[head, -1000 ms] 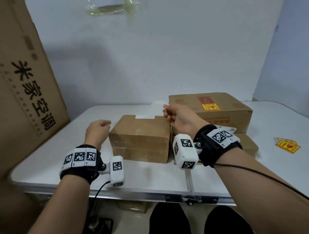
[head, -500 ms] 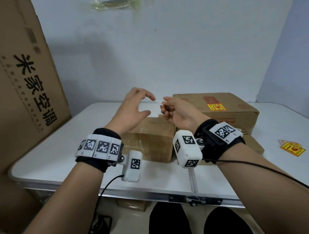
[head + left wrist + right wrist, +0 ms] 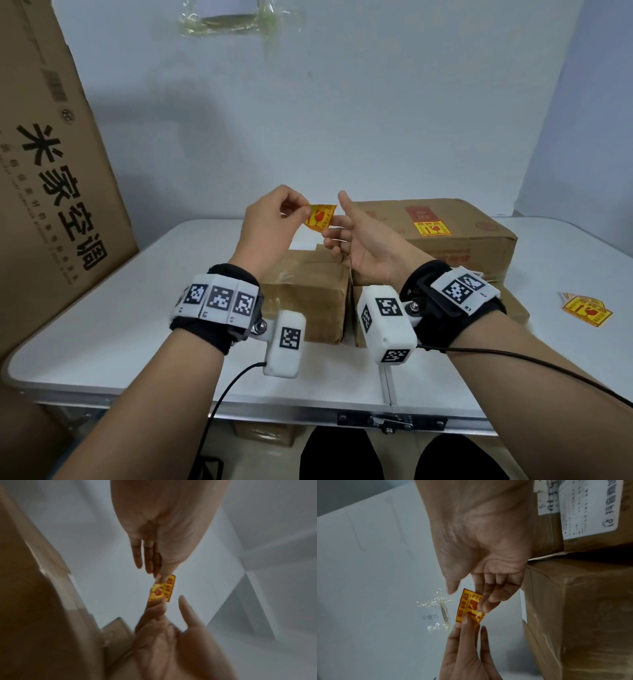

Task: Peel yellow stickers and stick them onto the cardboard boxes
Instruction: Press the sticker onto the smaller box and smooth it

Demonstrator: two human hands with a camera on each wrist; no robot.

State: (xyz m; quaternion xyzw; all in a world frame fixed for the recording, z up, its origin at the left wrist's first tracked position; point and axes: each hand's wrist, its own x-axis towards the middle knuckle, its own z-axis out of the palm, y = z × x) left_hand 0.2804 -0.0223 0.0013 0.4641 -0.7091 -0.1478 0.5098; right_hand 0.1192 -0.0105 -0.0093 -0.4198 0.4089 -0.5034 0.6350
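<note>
A person sits at a white folding table (image 3: pixel 144 308), both hands raised above it. Between the hands is a small yellow sticker (image 3: pixel 320 216) with red print, held in the air above the near cardboard box (image 3: pixel 308 294). The left hand (image 3: pixel 270 222) pinches the sticker's left edge between thumb and forefinger, the other fingers curled loosely behind. The right hand (image 3: pixel 363 246), palm turned up, touches the sticker's right edge with its fingertips; the thumb stands up, apart from the sticker, so only the fingers meet it, and the right wrist view shows them bent against its printed face.

Behind and to the right of the near box lies a larger, flatter cardboard box (image 3: pixel 472 240), already carrying a yellow sticker on its top (image 3: pixel 431 229). More yellow stickers (image 3: pixel 587 310) lie in a small pile on the table at the far right, well apart from the boxes. A tall printed carton (image 3: pixel 51 192) leans at the left.
</note>
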